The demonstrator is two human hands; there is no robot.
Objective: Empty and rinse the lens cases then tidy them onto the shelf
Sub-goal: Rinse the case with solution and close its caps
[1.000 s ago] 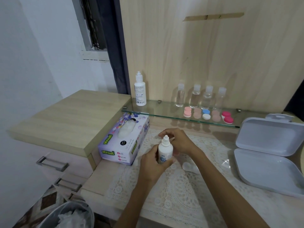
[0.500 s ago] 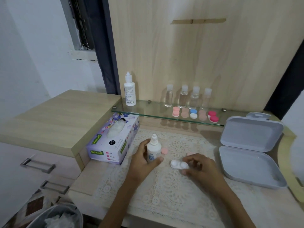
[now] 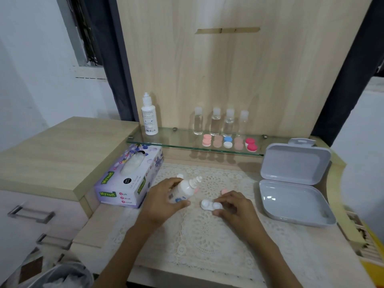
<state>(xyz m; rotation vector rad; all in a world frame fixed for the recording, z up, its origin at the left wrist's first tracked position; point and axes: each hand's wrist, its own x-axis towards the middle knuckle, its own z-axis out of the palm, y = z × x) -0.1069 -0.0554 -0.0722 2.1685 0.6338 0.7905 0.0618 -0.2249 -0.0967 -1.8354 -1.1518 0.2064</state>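
Label on small bottle (image 3: 185, 189) is partly covered by left hand (image 3: 162, 202). Right end of lens case (image 3: 207, 204) is masked by fingers of right hand (image 3: 236, 208). Print on shelf bottle (image 3: 149, 119) is too small to be read. At bottom edge, bin (image 3: 60, 276) is cropped.

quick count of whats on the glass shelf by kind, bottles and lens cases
white bottle: 1
clear bottles: 4
lens cases: 5
total on the glass shelf: 10
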